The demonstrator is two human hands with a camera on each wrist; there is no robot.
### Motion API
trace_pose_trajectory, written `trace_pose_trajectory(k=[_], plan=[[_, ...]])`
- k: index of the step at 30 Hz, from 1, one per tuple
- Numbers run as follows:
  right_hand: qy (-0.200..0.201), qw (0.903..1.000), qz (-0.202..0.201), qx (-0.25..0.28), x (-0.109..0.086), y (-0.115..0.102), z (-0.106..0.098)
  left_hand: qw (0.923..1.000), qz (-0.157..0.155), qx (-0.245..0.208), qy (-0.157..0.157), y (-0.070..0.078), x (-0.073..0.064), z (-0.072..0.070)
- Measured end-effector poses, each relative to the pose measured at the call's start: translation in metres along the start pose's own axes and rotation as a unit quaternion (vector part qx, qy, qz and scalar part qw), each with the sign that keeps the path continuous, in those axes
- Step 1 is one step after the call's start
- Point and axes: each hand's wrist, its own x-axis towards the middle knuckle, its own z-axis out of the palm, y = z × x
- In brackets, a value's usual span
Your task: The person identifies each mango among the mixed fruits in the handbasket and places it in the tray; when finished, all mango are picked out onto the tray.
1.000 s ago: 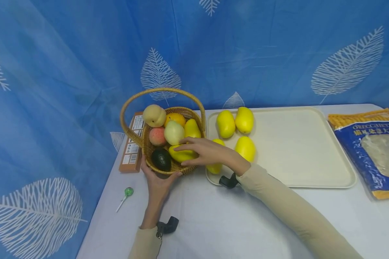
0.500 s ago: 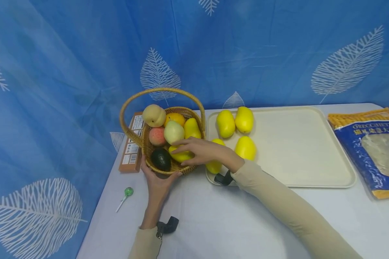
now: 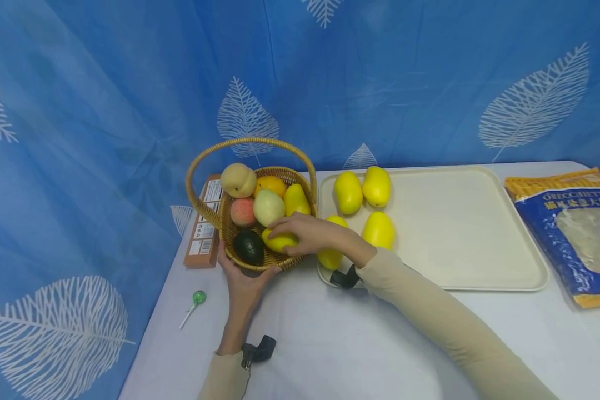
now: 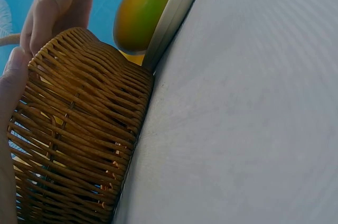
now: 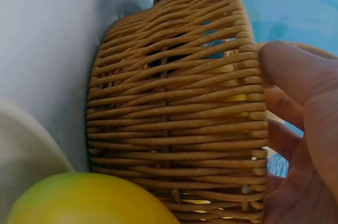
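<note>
A wicker basket (image 3: 226, 249) with a tall arched handle holds several fruits. My left hand (image 3: 246, 286) grips its near side, with the thumb at the rim in the left wrist view (image 4: 13, 73). Inside the basket, my right hand (image 3: 310, 233) has its fingers curled over a yellow mango (image 3: 279, 242), thumb on the near side. Beside that mango lies a dark avocado (image 3: 248, 246). Behind them are a pale green pear (image 3: 268, 208), a red peach (image 3: 242, 211), a yellowish peach (image 3: 238, 180), an orange fruit (image 3: 270, 185) and another yellow fruit (image 3: 296, 200).
Right of the basket, a cream tray (image 3: 460, 222) bears several yellow mangoes (image 3: 378, 229). A blue and orange pasta bag (image 3: 575, 239) lies beyond it. A brown box (image 3: 200, 244) sits left of the basket, and a green lollipop (image 3: 198, 298) lies in front.
My right hand has shifted slightly left and its fingers have curled closer around the mango. The pale green pear has turned a little. My left hand stays on the basket.
</note>
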Motion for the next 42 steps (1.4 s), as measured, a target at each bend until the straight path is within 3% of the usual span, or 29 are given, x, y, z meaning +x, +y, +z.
trace_pose_trajectory(k=[9, 15, 25, 33, 42], plan=[[0.026, 0.9981, -0.041, 0.037, -0.011, -0.005, -0.014, 0.9998, -0.019, 0.006, -0.004, 0.004, -0.002, -0.001], [0.059, 0.9953, -0.064, 0.044, -0.028, -0.013, -0.019, 1.0, 0.003, 0.0, -0.007, 0.005, 0.0, -0.002], [0.073, 0.9949, -0.051, 0.048, -0.046, -0.01, -0.012, 1.0, 0.009, -0.001, 0.003, -0.035, 0.005, 0.0], [0.07, 0.9902, -0.08, 0.09, -0.051, -0.006, -0.007, 0.9992, 0.039, -0.012, 0.005, -0.04, 0.005, 0.0], [0.111, 0.9878, -0.076, 0.079, -0.055, -0.005, -0.001, 0.9994, 0.033, -0.012, 0.004, -0.041, 0.006, 0.0]])
